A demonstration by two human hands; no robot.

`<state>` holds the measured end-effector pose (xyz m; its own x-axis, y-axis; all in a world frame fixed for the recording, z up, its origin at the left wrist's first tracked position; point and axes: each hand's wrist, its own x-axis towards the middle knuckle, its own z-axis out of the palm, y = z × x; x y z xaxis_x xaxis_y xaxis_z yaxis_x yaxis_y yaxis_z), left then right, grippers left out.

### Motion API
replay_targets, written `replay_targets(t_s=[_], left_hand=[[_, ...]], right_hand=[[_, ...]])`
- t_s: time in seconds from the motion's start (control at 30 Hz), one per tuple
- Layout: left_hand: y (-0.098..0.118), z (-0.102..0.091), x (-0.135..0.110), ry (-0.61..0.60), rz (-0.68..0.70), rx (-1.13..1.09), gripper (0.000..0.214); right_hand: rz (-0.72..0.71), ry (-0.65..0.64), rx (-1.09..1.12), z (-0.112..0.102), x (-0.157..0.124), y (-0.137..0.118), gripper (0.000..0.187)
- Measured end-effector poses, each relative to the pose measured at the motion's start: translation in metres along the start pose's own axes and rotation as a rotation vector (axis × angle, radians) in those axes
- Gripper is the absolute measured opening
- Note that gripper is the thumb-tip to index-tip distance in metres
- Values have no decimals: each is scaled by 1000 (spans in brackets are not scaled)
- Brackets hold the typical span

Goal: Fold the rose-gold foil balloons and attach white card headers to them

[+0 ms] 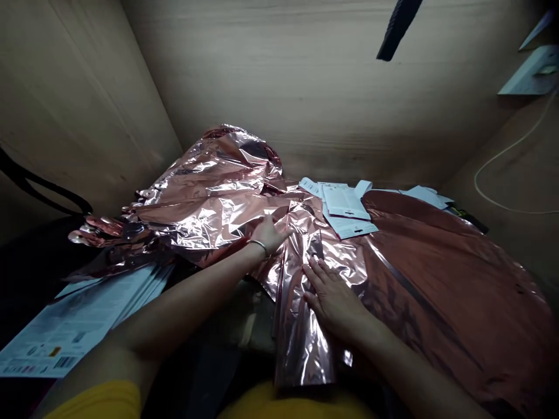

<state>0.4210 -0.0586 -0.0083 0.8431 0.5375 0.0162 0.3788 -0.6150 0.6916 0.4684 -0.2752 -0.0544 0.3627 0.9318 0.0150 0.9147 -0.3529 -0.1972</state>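
1. Pressing palm down on a folded strip of shiny rose-gold foil (pixel 301 340), the right hand (pixel 334 299) lies flat, its fingers straight and slightly apart, gripping nothing.
2. The left hand (pixel 268 233), with a thin silver bangle (pixel 258 244) at the wrist, rests higher on the same foil, fingers stretched out and not closed.
3. The strip lies close before the person, between a crumpled rose-gold foil heap (pixel 209 198) and a smooth rose-gold foil sheet (pixel 458 279).
4. The white and pale-blue printed cards (pixel 347 203) and the pale-blue leaflets (pixel 65 331) carry print too small to read.

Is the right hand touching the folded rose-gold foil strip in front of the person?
Touching. The head view shows the right hand lying flat, palm down, on the folded foil strip, with no gap visible.
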Motion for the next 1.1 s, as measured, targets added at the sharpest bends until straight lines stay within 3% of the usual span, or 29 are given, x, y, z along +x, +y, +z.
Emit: replay_targets(t_s=[0.03,0.1,0.2,0.27,0.4,0.57,0.63,0.83,0.93,1.1], left_hand=[[-2,-6,-5,7,50,18,48],[-8,-11,-20,-95,239,76,35],[-21,-4,-48,-309,568,278,32],[-30,4,-60,-331,656,410,37],[-38,12,-61,-285,671,437,38],[-39,12,-57,-261,706,403,37],[-38,12,-57,-257,694,399,36],[-35,7,-63,-271,687,402,37],[-30,-1,-78,-244,744,327,44],[-23,2,-108,-337,833,104,49]], right_hand=[[3,-6,-4,1,0,1,57],[6,-30,0,1,0,2,58],[10,-60,39,-5,1,5,58],[5,-33,93,-10,-2,13,57],[-39,74,160,-25,-25,41,60],[-132,-113,294,-43,-48,52,65],[-186,-114,290,-42,-42,45,63],[-240,115,275,-19,-15,28,45],[-209,121,358,-12,-19,31,43],[-110,70,532,-11,-33,34,43]])
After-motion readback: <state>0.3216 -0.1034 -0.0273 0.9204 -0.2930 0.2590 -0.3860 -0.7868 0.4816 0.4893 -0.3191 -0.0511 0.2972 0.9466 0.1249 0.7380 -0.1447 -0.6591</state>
